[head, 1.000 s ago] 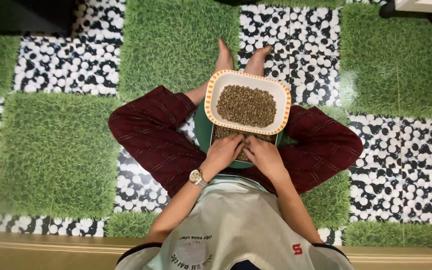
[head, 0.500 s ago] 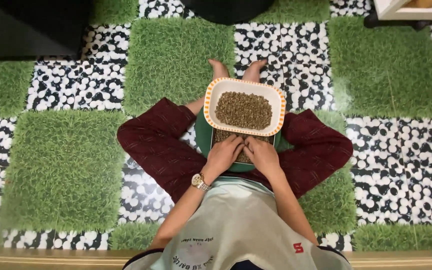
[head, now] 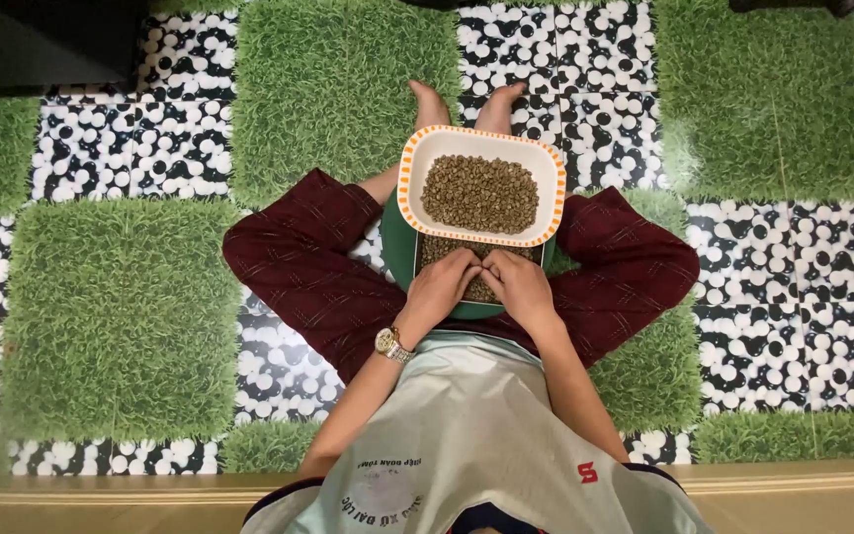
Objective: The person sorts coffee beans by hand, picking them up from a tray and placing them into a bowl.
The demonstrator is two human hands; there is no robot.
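Seated person, cross-legged on the floor, sorting small greenish-brown beans (head: 479, 193). The beans, light, loose and prone to roll, are best pinched singly at the fingertips. A white orange-rimmed dish (head: 417, 173) of them rests over a green tray (head: 397, 259) in the lap. Left hand (head: 439, 289) and right hand (head: 515, 288) lie curled on the tray's beans, fingers loosely bent; whether either pinches one cannot be told.

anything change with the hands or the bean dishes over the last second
Hardly anything. The left hand and right hand stay side by side over the beans in the green tray, nothing picked up or let go. The white orange-rimmed dish of beans remains on the tray's far end. Only the camera view shifted a little.
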